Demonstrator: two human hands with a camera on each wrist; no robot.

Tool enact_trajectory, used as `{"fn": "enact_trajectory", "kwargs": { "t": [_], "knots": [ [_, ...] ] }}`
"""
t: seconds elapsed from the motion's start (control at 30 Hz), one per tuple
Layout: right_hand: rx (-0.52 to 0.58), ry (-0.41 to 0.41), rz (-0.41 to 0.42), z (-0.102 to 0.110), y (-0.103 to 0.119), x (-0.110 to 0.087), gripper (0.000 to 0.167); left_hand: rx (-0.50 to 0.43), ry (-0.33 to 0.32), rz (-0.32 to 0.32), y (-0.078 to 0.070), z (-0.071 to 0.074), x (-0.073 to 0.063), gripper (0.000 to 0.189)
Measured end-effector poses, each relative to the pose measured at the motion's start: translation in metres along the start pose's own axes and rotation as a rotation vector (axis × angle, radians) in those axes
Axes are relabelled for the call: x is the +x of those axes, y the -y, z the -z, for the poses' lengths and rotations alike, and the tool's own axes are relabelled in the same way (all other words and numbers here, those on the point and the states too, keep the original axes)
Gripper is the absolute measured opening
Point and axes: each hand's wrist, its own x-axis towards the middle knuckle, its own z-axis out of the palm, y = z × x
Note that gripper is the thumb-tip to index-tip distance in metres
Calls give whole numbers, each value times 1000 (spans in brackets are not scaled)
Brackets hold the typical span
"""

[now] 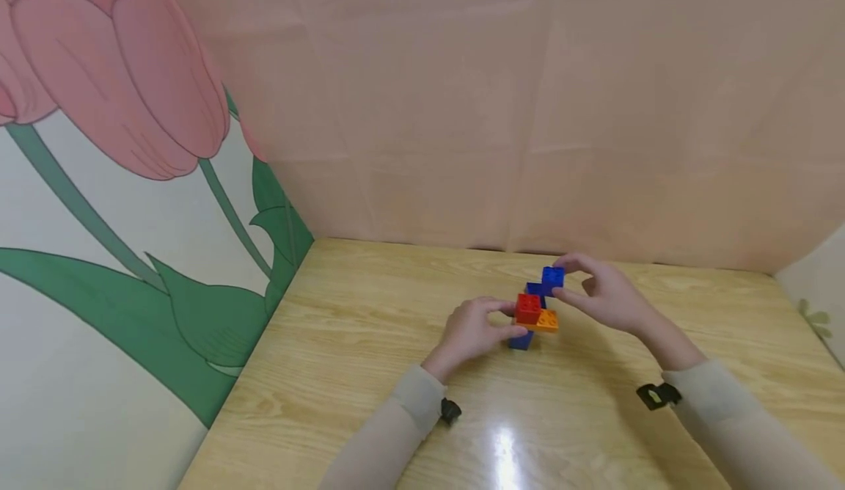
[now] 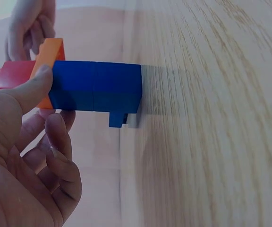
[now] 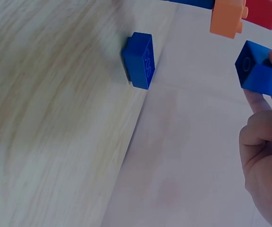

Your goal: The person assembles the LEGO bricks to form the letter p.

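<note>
On the counter (image 1: pixel 370 306), an orange brick (image 1: pixel 548 320), stacked between a red brick (image 1: pixel 528 308) and two blue bricks (image 2: pixel 77 87), is pinched by the left grip (image 1: pixel 470 328). A blue square brick (image 1: pixel 552 280) is held aloft alongside by the right grip (image 1: pixel 604 295), thumb and fingers parted by its width.

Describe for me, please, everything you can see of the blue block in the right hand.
The blue block is small, roughly cube-shaped and looks like smooth plastic. Studs show on its top in the head view; a round outline shows on its underside in the right wrist view. The right hand pinches it between thumb and fingers, studs up, above the table. A gap separates it from the orange block.
</note>
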Motion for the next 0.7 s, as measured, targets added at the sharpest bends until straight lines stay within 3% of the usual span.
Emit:
{"fn": "enact_trajectory", "kwargs": {
  "t": [0.47, 0.7],
  "knots": [
    [-9, -34, 23, 1, -6, -30, 39, 10, -1, 12, -2, 2, -1, 47],
    [52, -31, 34, -4, -6, -39, 38, 16, 4, 14, -4, 1, -1, 47]
  ]
}}
